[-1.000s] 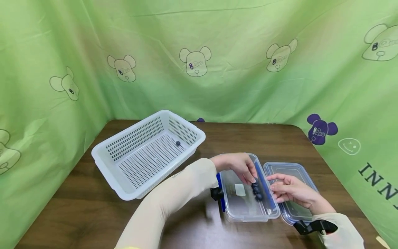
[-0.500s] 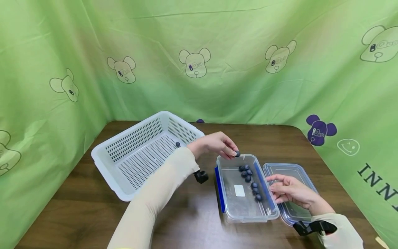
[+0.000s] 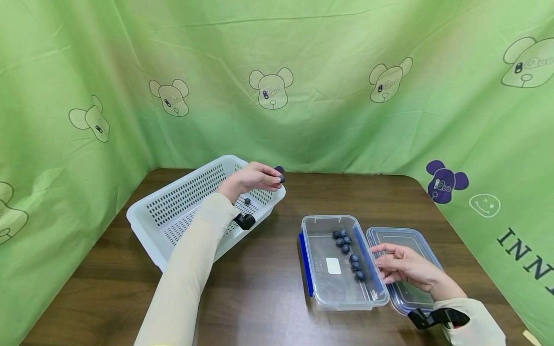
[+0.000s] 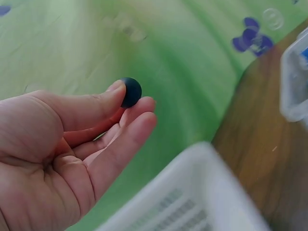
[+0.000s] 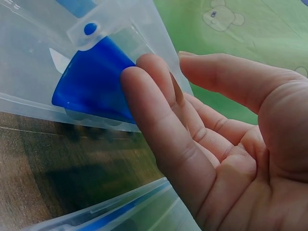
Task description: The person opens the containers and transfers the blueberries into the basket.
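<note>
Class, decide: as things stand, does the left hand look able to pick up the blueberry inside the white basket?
Probably not yet: the blueberry lies uncovered in the basket, but the left hand nearby is pinching another berry.

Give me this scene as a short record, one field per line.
left grip: pinches a dark ball, held up by the basket's right end
right grip: fingers extended at the container's right side; holds nothing visible
basket: white, perforated; one loose ball visible inside
container: clear, open, blue clips on its sides; several dark balls inside, exact count unclear
lid: clear, lying right of the container, partly behind the right grip
surface: brown wood-look table
backdrop: green printed cloth
</note>
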The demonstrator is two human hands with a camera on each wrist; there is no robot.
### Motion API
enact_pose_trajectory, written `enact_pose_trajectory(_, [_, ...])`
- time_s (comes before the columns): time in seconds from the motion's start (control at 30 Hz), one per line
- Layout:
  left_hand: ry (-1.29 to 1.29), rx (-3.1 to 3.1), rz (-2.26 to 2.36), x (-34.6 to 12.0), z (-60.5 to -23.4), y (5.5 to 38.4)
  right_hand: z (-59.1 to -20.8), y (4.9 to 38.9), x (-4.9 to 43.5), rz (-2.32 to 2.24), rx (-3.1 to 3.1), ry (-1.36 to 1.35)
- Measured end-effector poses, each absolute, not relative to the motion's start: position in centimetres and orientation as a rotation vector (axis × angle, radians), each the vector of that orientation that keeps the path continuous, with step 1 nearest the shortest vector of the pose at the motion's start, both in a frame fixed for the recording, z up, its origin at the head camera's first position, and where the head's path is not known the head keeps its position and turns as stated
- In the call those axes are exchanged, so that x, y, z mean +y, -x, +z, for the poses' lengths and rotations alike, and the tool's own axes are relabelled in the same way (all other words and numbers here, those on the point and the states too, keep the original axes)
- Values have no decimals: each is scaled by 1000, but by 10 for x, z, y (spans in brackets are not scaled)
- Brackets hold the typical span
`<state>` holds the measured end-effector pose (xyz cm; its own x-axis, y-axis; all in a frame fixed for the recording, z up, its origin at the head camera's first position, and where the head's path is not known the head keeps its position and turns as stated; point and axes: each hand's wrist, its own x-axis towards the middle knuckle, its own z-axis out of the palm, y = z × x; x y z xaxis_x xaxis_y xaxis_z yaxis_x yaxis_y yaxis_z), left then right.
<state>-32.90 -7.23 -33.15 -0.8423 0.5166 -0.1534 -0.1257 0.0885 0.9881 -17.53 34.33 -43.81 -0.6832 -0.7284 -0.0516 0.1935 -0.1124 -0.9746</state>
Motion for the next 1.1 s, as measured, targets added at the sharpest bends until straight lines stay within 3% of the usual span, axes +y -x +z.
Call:
enact_pose_trajectory(0.5, [12,2033,1838,-152,-367,346,-440,175,343,-1868,1514,607])
enact_pose_trajectory(1.1, [120,2261,1459,-165,-398,343,-445,176,345,-1881,1493,611])
